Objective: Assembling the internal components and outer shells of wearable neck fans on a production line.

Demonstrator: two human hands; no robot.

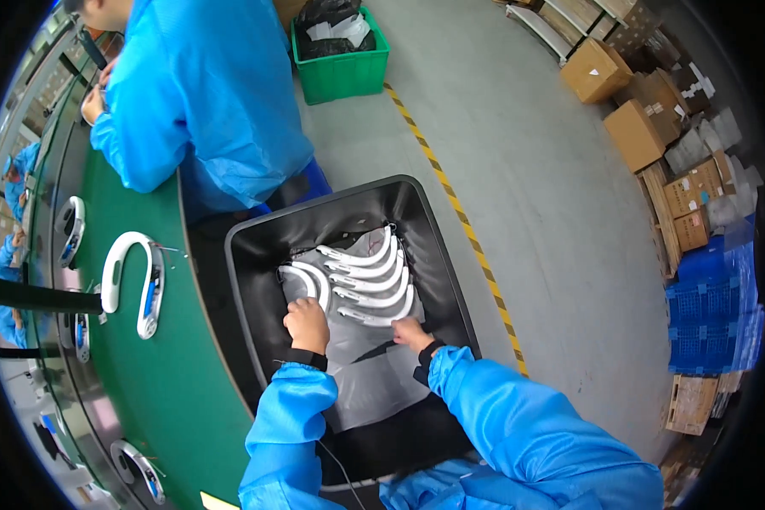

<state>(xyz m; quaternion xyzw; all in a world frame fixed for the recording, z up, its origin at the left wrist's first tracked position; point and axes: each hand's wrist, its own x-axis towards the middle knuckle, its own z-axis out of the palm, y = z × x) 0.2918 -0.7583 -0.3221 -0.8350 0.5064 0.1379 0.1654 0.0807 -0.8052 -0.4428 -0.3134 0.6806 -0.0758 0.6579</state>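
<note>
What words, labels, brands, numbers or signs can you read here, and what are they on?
None can be read.
Brown cardboard boxes at right: marks too small to read.
White curved plastic-looking parts in the rectangular black bin: no legible text.
Yellow-and-black striped floor line: no words.

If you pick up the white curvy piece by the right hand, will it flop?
Probably not: the piece keeps its curve, so it seems stiff. Its smooth, shiny surface might be slippery. Its bent shape probably won't roll far.
</note>
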